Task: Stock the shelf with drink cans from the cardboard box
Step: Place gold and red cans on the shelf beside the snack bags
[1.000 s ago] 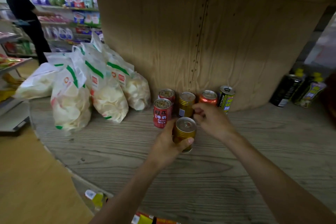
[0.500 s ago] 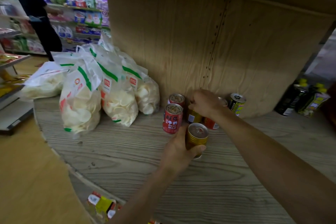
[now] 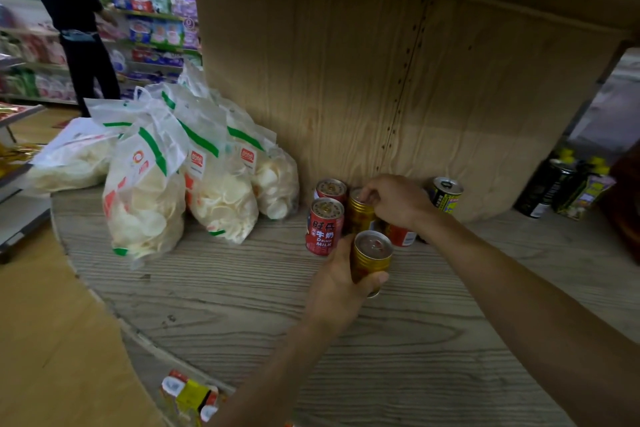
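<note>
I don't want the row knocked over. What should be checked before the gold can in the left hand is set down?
1. Left hand grip on the held gold can: fingers wrap round it and the can is upright. ok.
2. Right hand on the back gold can: fingers curl over its top. ok.
3. Front red milk can: upright, just left of the held gold can. ok.
4. Orange-red can: mostly hidden under the right wrist, so whether it stands straight: cannot tell.
5. Whether the held gold can's base is down on the shelf or lifted: cannot tell.
</note>
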The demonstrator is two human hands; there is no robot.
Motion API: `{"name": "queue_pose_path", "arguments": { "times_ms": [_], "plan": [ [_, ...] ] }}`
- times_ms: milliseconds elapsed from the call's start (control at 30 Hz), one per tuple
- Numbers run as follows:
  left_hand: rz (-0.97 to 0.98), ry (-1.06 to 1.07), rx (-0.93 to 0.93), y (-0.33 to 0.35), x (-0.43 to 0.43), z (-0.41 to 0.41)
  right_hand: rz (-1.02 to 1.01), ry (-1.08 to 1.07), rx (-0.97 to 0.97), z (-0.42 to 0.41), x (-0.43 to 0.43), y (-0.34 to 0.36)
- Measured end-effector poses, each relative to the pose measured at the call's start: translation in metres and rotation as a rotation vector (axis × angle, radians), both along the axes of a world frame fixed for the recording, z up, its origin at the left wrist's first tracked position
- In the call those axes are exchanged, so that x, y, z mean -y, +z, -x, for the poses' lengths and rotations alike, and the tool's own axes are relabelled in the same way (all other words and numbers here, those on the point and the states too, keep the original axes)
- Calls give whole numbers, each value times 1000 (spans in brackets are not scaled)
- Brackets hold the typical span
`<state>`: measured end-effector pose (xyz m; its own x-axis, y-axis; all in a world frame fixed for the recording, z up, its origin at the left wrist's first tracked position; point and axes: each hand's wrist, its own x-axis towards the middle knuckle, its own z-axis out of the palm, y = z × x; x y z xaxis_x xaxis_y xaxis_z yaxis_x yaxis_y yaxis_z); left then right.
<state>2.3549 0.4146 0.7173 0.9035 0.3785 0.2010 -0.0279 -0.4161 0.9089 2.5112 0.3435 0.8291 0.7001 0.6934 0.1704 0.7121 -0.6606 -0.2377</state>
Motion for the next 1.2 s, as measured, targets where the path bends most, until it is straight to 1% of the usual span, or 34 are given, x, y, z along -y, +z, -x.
{"name": "queue_pose_path", "arguments": {
  "times_ms": [100,300,433,633,900,967,1133,1200],
  "plan": [
    [2,5,3,-1,1,-1,19,33,54,-1,-4,-2],
    [4,-2,2,-3,1,-2,14,102,56,-3,-9,-5],
    [-6,11,10,-2,1,-5,45,93,114,-2,-9,-6],
    [-39,52,9,-1,2,-17,51,88,151,-4,-7,-8],
    [-55,63,1,1,3,-29,41,44,107,0,-5,-2],
    [-68,70,1,0,4,-28,23,18,82,5,-4,3],
    [-125,68,-36,-11,5,-15,-124,-5,81,25,19,-4],
    [-167,79,-35,-15,4,-9,-151,-20,31,39,32,-13]
  ]
}}
